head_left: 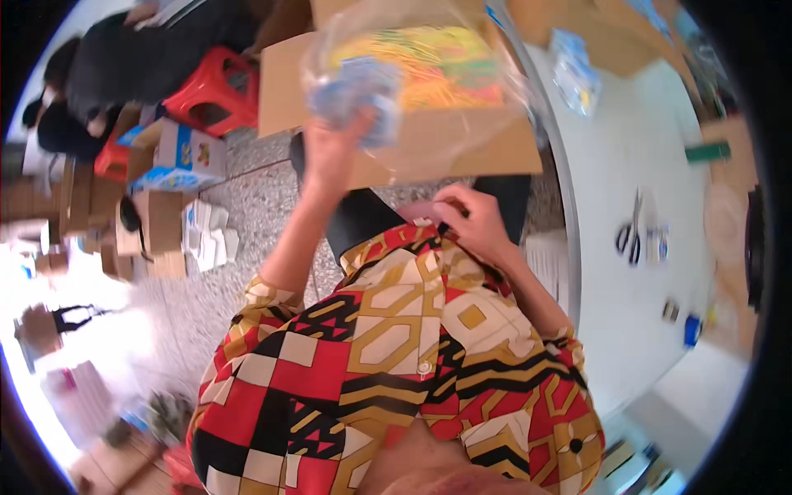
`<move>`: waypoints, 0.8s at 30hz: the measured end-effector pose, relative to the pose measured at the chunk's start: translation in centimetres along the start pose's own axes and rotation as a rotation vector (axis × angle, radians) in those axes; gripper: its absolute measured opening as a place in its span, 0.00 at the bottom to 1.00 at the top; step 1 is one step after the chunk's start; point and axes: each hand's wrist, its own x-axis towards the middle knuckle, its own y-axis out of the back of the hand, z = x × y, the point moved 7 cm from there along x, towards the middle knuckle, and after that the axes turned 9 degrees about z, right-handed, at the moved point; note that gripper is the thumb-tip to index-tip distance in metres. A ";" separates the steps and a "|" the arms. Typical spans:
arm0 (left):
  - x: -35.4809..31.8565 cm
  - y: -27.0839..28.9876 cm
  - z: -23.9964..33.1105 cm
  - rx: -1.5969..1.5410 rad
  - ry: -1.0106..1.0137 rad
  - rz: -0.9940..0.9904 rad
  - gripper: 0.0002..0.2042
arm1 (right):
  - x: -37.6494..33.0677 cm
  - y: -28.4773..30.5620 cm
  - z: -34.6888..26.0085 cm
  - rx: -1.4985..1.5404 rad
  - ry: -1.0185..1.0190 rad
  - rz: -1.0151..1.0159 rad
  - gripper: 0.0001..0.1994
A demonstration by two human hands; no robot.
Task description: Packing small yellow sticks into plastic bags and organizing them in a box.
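Observation:
My left hand [332, 153] reaches forward over the open cardboard box [445, 140] and grips a blue-and-white plastic packet [359, 91], blurred by motion. The box has a clear plastic liner bag [516, 82] in it, full of thin yellow, orange and green strands or strips [437, 62]. My right hand [472, 216] rests at my lap by the hem of my patterned shirt [412, 322]. Its fingers are curled closed, and whatever they may hold is hidden.
On the right a pale table [610, 313] carries scissors [631, 231], a small packet [657, 243], a clear bag with blue print [575, 74] and a green object [708, 153]. Red stools [219, 91], cartons [177, 153] and a seated person in dark clothes [140, 62] are at the left.

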 end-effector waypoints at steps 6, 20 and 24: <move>-5.5 -2.8 -4.3 0.108 0.118 -0.177 0.08 | 6.2 3.1 -6.9 0.182 0.191 0.091 0.13; -1.9 0.7 -5.4 -0.263 0.306 0.088 0.08 | 14.8 -3.1 -7.4 -0.527 0.226 -0.235 0.13; -0.5 1.6 -5.4 -0.166 0.288 0.080 0.08 | 16.0 -4.4 -7.1 -0.354 0.208 -0.330 0.15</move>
